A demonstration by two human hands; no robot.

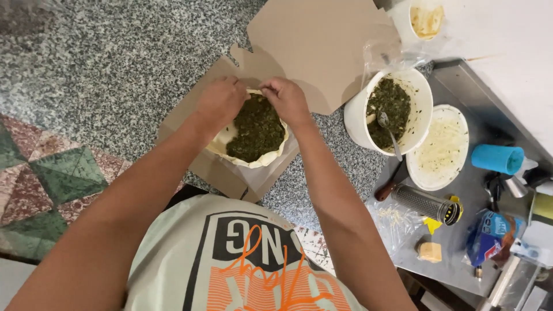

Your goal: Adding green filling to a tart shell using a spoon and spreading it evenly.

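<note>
A round of pale dough lies on brown cardboard on a speckled stone counter, heaped with dark green chopped filling. My left hand and my right hand meet at the dough's far edge, fingers pinching the rim together. Both hands grip the dough edge; the fingertips are partly hidden behind the fold.
To the right stands a white tub of the same green filling with a spoon in it. Beside it are a white lid, a metal cylinder grater, a blue cup, a cheese piece and packets on a steel surface.
</note>
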